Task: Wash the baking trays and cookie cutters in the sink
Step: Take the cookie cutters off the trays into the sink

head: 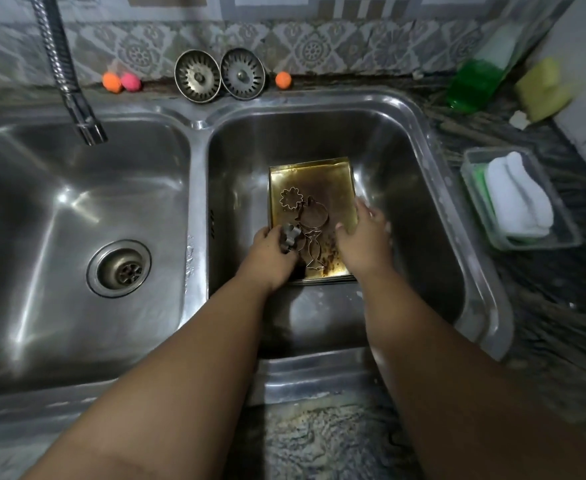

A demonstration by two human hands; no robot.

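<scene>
Lying flat on the floor of the right basin [405, 161] of a brushed stainless-steel double sink, a rectangular brass-toned baking tray [322, 178] is seen, its bottom mottled with dark burnt stains. Thin metal outlines are spread on it: a scalloped flower cutter [290, 199], a round cutter [314, 215] and a candy-shaped cutter [314, 251]. A small lobed cutter [289, 236] is gripped in the curled fingers of the left hand [267, 258]. The right hand [362, 237] is laid on the tray's right side, its fingers [364, 206] loosely extended, with nothing grasped.
</scene>
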